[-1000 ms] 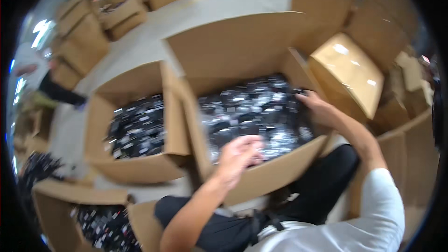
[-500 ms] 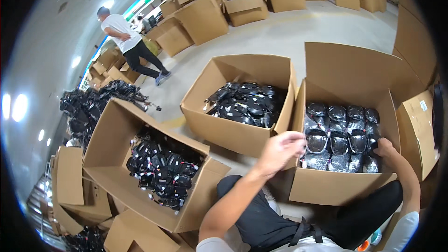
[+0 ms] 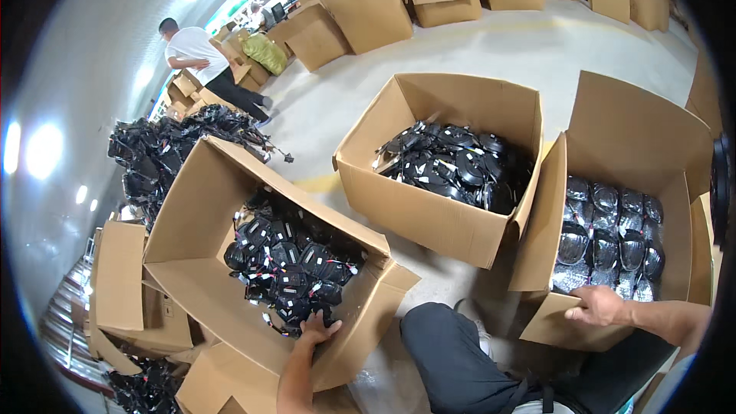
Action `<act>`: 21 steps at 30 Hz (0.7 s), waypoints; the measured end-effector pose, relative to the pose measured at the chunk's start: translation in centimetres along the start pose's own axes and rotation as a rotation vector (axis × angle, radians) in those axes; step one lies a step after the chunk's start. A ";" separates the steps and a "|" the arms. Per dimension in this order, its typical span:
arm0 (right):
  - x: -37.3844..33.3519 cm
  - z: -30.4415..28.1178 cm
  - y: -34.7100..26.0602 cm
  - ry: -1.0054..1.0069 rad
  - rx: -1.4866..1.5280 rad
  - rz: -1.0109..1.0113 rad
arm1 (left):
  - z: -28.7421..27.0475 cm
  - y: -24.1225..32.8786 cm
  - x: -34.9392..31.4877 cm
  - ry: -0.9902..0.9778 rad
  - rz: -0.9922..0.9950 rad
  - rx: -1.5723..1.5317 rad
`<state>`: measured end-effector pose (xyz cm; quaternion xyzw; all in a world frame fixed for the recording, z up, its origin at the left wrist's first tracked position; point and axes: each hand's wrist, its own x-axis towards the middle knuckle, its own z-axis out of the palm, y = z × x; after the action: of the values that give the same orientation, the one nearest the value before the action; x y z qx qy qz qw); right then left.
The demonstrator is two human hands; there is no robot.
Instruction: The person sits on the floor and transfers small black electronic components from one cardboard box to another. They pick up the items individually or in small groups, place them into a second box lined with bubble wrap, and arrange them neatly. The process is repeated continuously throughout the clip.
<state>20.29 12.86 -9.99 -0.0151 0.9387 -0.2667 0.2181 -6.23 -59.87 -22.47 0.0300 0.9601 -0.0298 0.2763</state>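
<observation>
- Black parts w/ small white tags (image 3: 287, 272) lie in a loose heap just at the fingertips of L hand (image 3: 313, 330); the fingers are spread wide, palm down, w/ nothing seen between them. If the tips touch the parts or stay just above, I cannot tell.
- R hand (image 3: 599, 307) is at the near wall of right carton (image 3: 540, 226), its fingers bent at the top edge; how firmly they press, cannot tell.
- Left carton (image 3: 195, 207), tilted in view, holds the tagged heap; L hand is inside, near its front corner.
- Wrapped black parts (image 3: 605, 249) sit in neat rows inside right carton, under shiny clear film, just beyond R hand.
- Middle carton (image 3: 429, 215) stands btwn these two, w/ loose black parts (image 3: 456, 165) inside.
- Dark trousers (image 3: 460, 353) of the seated person are below, btwn both arms.
- Another black pile (image 3: 172, 153) is behind left carton.
- Further out: grey floor (image 3: 483, 42) w/ yellow line, a co-worker in white shirt (image 3: 195, 50), a yellow-green sack (image 3: 264, 54), & many brown cartons (image 3: 368, 11) along the far side.
</observation>
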 end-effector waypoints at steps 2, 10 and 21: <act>0.1 0.5 0.5 0.040 -0.023 0.025 | -0.8 -0.5 2.5 -0.196 0.077 -0.124; 0.6 -0.2 -1.0 0.108 -0.096 0.008 | -2.4 0.7 -2.2 -0.371 0.334 -0.494; 1.4 1.0 -1.4 0.191 -0.046 0.035 | -3.2 -2.7 -2.9 0.053 0.051 0.486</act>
<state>19.26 10.98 -10.61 0.0217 0.9612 -0.2414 0.1318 -5.70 -62.49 -18.11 0.1204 0.9307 -0.2521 0.2362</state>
